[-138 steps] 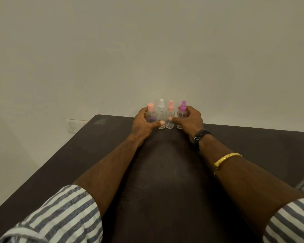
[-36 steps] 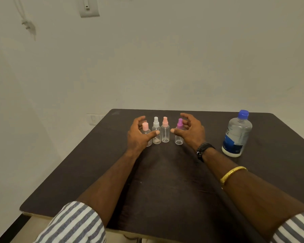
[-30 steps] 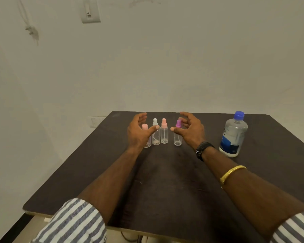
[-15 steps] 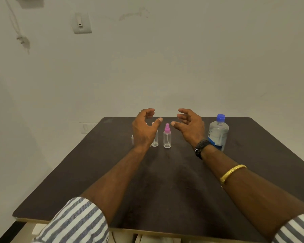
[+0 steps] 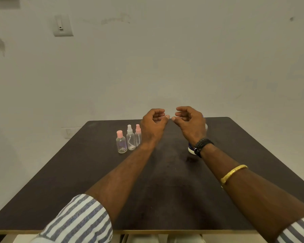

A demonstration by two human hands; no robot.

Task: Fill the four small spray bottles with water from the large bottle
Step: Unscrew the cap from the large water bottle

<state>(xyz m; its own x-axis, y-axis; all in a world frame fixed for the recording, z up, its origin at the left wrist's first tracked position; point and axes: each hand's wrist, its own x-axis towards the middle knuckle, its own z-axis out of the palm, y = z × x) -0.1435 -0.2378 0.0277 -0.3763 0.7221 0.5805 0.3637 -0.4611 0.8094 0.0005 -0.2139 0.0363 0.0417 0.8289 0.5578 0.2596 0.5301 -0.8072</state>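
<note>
Your left hand point(image 5: 153, 128), right hand point(image 5: 191, 126): hung loosely curled, empty | three small clear plastic spray bottles point(image 5: 130, 141) stood beside left wrist.

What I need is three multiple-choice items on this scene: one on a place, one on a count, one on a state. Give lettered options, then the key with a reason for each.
1. Where do the visible small spray bottles stand?
A. on the floor
B. on the table, just left of the left hand
C. stacked on one another

2. How many small spray bottles are in view?
A. one
B. six
C. three

3. What do the two hands hold?
A. nothing
B. a bottle each
C. one cap between them

Key:
1 B: they stand upright in a row on the dark top beside the left wrist.
2 C: two pink-capped and one white-capped show; any fourth is hidden.
3 A: the left hand and right hand are raised, fingers loosely curled around nothing.
</note>
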